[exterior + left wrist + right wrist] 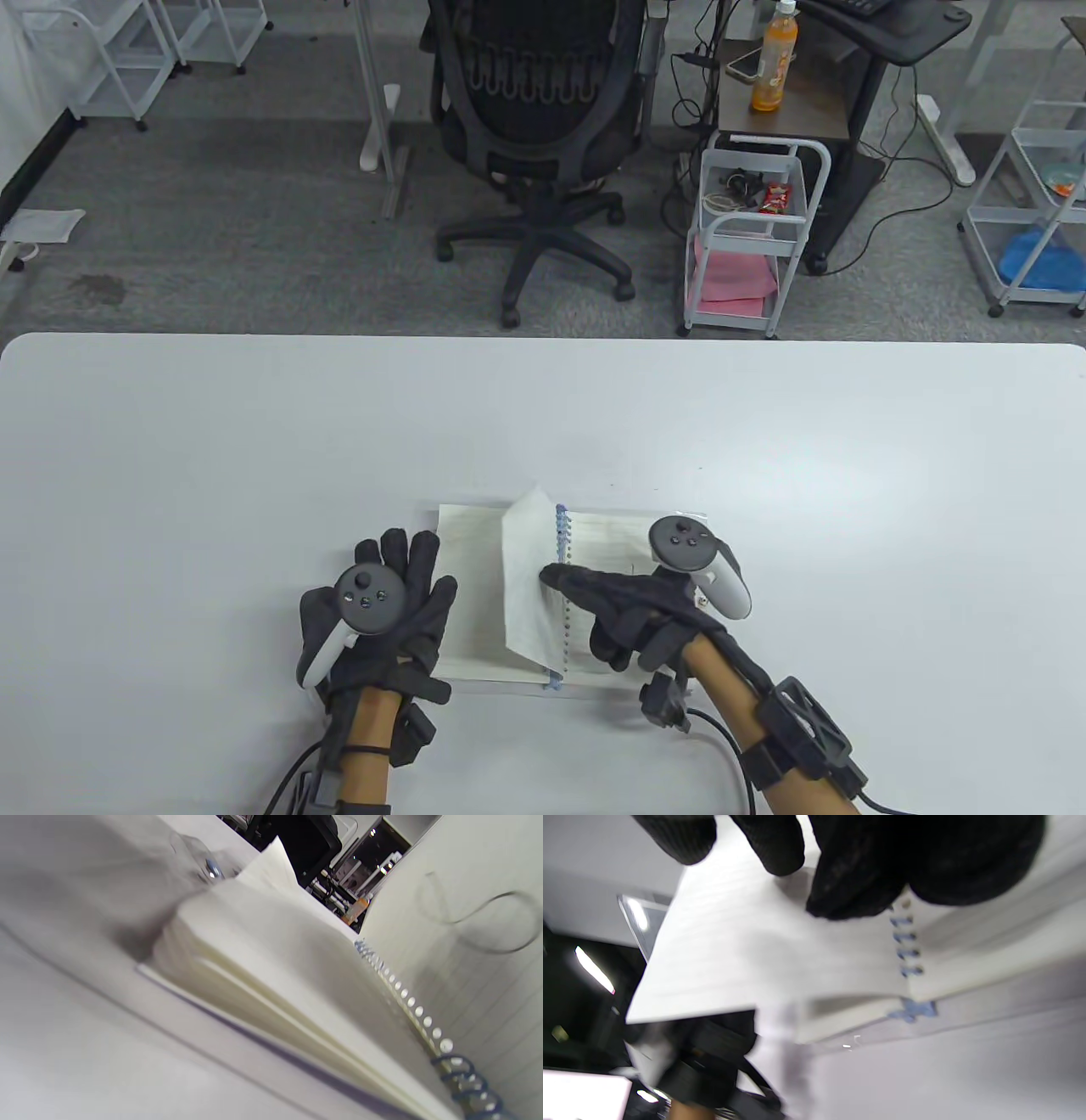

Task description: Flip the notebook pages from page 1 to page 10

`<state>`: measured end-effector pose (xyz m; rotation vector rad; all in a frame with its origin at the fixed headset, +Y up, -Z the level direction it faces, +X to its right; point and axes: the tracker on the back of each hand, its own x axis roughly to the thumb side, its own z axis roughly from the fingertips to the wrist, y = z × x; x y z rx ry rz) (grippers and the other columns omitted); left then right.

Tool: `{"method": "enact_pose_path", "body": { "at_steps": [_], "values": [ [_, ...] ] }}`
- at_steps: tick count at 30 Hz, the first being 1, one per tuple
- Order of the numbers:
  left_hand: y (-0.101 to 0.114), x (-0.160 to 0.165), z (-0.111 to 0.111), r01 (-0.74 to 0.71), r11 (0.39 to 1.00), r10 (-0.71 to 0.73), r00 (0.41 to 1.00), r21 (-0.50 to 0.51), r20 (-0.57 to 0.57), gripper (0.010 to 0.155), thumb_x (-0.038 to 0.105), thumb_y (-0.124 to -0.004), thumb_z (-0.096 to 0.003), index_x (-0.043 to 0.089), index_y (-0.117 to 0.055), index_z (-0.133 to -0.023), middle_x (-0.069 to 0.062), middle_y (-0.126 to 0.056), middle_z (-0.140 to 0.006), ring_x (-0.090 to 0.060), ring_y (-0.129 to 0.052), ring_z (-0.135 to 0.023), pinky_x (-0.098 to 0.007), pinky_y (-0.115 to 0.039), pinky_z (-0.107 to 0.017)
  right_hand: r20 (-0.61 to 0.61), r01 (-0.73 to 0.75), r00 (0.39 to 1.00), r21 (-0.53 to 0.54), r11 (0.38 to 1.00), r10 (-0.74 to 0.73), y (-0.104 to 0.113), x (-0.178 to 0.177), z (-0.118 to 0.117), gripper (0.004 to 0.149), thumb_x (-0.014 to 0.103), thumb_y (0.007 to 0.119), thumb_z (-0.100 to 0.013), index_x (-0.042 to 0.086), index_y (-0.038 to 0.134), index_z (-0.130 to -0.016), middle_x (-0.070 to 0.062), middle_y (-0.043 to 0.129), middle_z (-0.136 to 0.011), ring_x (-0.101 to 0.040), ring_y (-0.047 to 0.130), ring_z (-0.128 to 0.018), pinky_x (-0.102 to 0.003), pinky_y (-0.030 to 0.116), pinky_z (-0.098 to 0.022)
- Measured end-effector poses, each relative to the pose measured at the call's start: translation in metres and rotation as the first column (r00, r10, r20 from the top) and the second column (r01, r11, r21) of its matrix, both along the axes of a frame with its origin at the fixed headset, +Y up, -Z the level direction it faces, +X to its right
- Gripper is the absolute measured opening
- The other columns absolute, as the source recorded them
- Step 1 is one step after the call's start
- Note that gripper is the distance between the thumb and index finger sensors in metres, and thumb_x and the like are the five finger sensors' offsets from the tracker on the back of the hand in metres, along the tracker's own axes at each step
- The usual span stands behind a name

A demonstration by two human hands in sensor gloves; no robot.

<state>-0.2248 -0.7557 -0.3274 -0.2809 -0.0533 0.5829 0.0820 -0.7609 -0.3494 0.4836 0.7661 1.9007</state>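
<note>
So the right hand (645, 607) pinches a half-lifted page (530, 586) over the notebook (475, 586) near the table's (254, 441) front edge, left hand (377, 611) resting flat, fingers spread.

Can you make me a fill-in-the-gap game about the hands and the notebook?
1. The spiral notebook lies open on the white ____.
2. The right hand pushes a lifted page across the blue ____ binding.
3. The ____ hand rests flat, fingers spread, at the notebook's left edge.
4. Beyond the table stands a black office ____.

Missing words: table; spiral; left; chair
</note>
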Motion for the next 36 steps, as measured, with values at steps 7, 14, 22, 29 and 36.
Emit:
{"method": "enact_pose_path", "body": {
  "at_steps": [7, 14, 22, 29, 36],
  "values": [
    [0.003, -0.011, 0.002, -0.047, 0.999, 0.047, 0.998, 0.013, -0.038, 0.069, 0.063, -0.043, -0.0616, 0.038, -0.015, -0.12, -0.002, 0.003, -0.12, -0.027, 0.015, -0.108, -0.054, 0.004, -0.068, -0.124, -0.268, 0.949, 0.166, 0.949, 0.289, -0.013, -0.042, 0.023, 0.059, 0.051, 0.054, -0.064, 0.015, 0.054, -0.11, -0.014, 0.031, -0.117, -0.018, 0.089, -0.033, -0.04, 0.082, -0.025],
    [0.0, -0.002, 0.001, -0.009, 1.0, 0.009, 1.0, -0.005, -0.007, 0.069, 0.063, -0.043, -0.0615, 0.038, -0.015, -0.12, -0.002, 0.002, -0.121, -0.027, 0.015, -0.108, -0.054, 0.004, -0.068, -0.04, -0.094, 0.994, 0.107, 0.99, 0.099, -0.002, -0.018, 0.011, 0.057, 0.049, 0.055, -0.064, 0.015, 0.056, -0.11, -0.018, 0.04, -0.117, -0.02, 0.089, -0.034, -0.042, 0.082, -0.026],
    [-0.002, 0.004, 0.0, 0.014, 1.0, -0.013, 1.0, -0.015, 0.014, 0.069, 0.063, -0.043, -0.0615, 0.038, -0.015, -0.12, -0.002, 0.002, -0.121, -0.027, 0.015, -0.108, -0.054, 0.004, -0.068, 0.226, -0.21, 0.96, 0.188, 0.96, 0.166, 0.009, 0.042, -0.016, 0.057, 0.048, 0.057, -0.063, 0.015, 0.057, -0.109, -0.019, 0.043, -0.116, -0.02, 0.089, -0.034, -0.042, 0.082, -0.025],
    [-0.004, 0.011, -0.001, 0.055, 0.998, -0.054, 0.998, -0.016, 0.036, 0.069, 0.063, -0.043, -0.0615, 0.038, -0.015, -0.12, -0.001, 0.002, -0.121, -0.027, 0.015, -0.108, -0.054, 0.004, -0.068, 0.383, -0.39, 0.869, 0.136, 0.911, 0.314, -0.002, 0.074, -0.029, 0.056, 0.047, 0.061, -0.063, 0.015, 0.057, -0.109, -0.018, 0.043, -0.116, -0.022, 0.089, -0.034, -0.044, 0.081, -0.027],
    [-0.005, 0.016, -0.001, 0.117, 0.993, -0.116, 0.992, -0.007, 0.049, 0.069, 0.063, -0.043, -0.0614, 0.038, -0.015, -0.12, 0.0, 0.003, -0.12, -0.027, 0.015, -0.108, -0.054, 0.005, -0.068, 0.432, -0.642, 0.718, 0.11, 0.758, 0.546, -0.011, 0.084, -0.035, 0.056, 0.047, 0.064, -0.061, 0.018, 0.056, -0.108, -0.015, 0.041, -0.116, -0.017, 0.087, -0.033, -0.04, 0.08, -0.024]
  ]
}}
